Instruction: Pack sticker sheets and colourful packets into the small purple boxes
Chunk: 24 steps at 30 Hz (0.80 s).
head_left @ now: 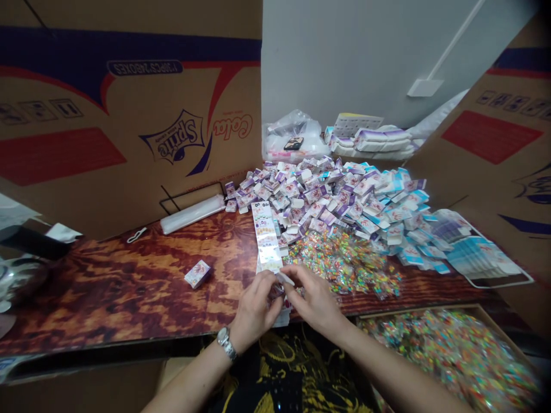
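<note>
The right hand [312, 298] pinches a small white paper tab [284, 279] at the foot of a long, narrow printed paper strip [266, 235]; whether the curled left hand [253, 307] grips, I cannot tell. The strip lies on a red-brown wood-grain table [129, 287], beside a heap of small white-and-purple cartons [327, 198]. It looks light and flimsy, best held by its edges.

A long, narrow white printed paper strip [266, 236] lies flat, its lower end reaching the left hand [257, 305] and right hand [313, 299].
</note>
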Available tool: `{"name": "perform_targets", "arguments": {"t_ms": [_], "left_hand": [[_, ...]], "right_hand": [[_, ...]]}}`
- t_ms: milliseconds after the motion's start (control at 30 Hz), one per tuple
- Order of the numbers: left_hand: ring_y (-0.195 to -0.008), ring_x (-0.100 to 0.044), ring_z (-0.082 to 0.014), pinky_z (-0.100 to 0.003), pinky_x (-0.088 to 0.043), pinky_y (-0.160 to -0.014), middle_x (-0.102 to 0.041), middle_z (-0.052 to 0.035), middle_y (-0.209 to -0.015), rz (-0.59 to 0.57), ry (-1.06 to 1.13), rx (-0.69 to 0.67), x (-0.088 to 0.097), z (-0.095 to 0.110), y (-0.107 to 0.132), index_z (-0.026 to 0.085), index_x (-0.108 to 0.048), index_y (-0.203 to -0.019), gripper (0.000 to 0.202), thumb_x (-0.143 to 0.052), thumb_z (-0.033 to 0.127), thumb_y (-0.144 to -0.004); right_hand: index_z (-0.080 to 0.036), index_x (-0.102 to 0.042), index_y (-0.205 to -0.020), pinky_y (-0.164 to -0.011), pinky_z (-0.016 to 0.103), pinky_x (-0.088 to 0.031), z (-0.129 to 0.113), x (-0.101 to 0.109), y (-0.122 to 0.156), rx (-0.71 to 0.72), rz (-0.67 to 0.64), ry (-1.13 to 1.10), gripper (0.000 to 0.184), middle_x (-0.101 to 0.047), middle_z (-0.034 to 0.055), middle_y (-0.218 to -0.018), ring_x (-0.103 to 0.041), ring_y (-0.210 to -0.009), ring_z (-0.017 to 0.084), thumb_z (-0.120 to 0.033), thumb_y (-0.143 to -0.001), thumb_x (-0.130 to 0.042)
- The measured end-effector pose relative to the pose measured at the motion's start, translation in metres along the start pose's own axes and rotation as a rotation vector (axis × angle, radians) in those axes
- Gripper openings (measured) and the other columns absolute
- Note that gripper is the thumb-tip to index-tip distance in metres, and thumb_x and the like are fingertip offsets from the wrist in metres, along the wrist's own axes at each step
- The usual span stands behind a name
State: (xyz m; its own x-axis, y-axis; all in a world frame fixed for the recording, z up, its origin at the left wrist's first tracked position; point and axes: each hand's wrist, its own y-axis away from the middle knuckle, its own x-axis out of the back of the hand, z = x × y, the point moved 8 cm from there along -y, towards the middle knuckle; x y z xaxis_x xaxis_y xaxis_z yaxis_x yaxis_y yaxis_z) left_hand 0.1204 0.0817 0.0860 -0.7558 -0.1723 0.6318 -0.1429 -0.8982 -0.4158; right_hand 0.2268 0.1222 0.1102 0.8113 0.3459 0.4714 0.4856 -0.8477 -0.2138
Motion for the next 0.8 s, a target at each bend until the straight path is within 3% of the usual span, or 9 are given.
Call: {"name": "perform_targets", "arguments": {"t_ms": [100,233,433,500,600,700,800], "left_hand": [[-0.106,-0.052,-0.0203,-0.033,-0.047,-0.089,-0.053,-0.0114,-0.112,0.019,-0.076,-0.042,-0.001,0.001,0.004,0.018,-0.042,-0.117,0.038,-0.048,0.008,-0.080],[-0.104,-0.054,-0.0197,-0.032,-0.048,-0.088,-0.056,-0.0105,-0.109,0.041,-0.117,-0.026,0.000,0.002,0.004,0.018,-0.042,-0.116,0.036,-0.048,0.009,-0.081],[-0.096,-0.059,-0.0195,-0.031,-0.051,-0.083,-0.059,-0.0107,-0.105,0.086,-0.160,0.024,0.001,-0.002,0.006,0.016,-0.040,-0.120,0.041,-0.050,0.012,-0.080],[-0.097,-0.060,-0.0204,-0.031,-0.051,-0.084,-0.059,-0.0129,-0.109,0.115,-0.189,0.040,0.001,-0.005,0.008,0.013,-0.035,-0.126,0.048,-0.051,0.013,-0.080],[-0.105,-0.058,-0.0216,-0.032,-0.050,-0.088,-0.057,-0.0145,-0.115,0.112,-0.214,0.041,-0.002,-0.006,0.009,0.013,-0.032,-0.131,0.053,-0.050,0.013,-0.081],[-0.109,-0.056,-0.0217,-0.034,-0.049,-0.091,-0.057,-0.0143,-0.116,0.111,-0.233,-0.010,-0.001,-0.002,0.008,0.014,-0.031,-0.134,0.055,-0.048,0.010,-0.082],[-0.113,-0.052,-0.0225,-0.036,-0.048,-0.094,-0.054,-0.0157,-0.124,0.113,-0.252,-0.042,0.000,0.002,0.007,0.015,-0.023,-0.140,0.062,-0.046,0.009,-0.083]], "right_hand": [[-0.022,-0.062,-0.099,-0.079,0.030,-0.048,0.006,-0.006,0.001,-0.058,-0.024,-0.187,0.017,-0.063,0.0040,-0.096,-0.059,-0.089,0.017,-0.023,-0.085,-0.052],[-0.020,-0.063,-0.095,-0.080,0.030,-0.049,0.026,-0.016,0.002,-0.284,0.009,-0.510,0.019,-0.065,0.0028,-0.091,-0.061,-0.086,0.016,-0.031,-0.081,-0.059],[-0.018,-0.062,-0.083,-0.065,0.026,-0.049,0.041,-0.023,-0.001,-0.439,0.069,-0.611,0.021,-0.064,-0.0006,-0.075,-0.060,-0.069,0.013,-0.031,-0.069,-0.070],[-0.018,-0.062,-0.083,-0.065,0.026,-0.049,0.040,-0.022,-0.002,-0.410,0.074,-0.547,0.017,-0.064,-0.0002,-0.075,-0.060,-0.069,0.013,-0.029,-0.071,-0.068],[-0.018,-0.065,-0.086,-0.073,0.030,-0.050,0.027,-0.013,-0.003,-0.255,0.092,-0.294,0.010,-0.065,0.0030,-0.083,-0.062,-0.079,0.016,-0.023,-0.078,-0.061],[-0.020,-0.066,-0.094,-0.078,0.032,-0.050,0.008,-0.006,0.002,-0.066,0.134,-0.017,0.017,-0.064,0.0057,-0.092,-0.061,-0.087,0.018,-0.018,-0.084,-0.053],[-0.020,-0.060,-0.113,-0.084,0.035,-0.049,-0.012,-0.009,0.011,0.162,0.182,0.139,0.030,-0.064,0.0079,-0.102,-0.059,-0.096,0.019,-0.012,-0.088,-0.046]]}}
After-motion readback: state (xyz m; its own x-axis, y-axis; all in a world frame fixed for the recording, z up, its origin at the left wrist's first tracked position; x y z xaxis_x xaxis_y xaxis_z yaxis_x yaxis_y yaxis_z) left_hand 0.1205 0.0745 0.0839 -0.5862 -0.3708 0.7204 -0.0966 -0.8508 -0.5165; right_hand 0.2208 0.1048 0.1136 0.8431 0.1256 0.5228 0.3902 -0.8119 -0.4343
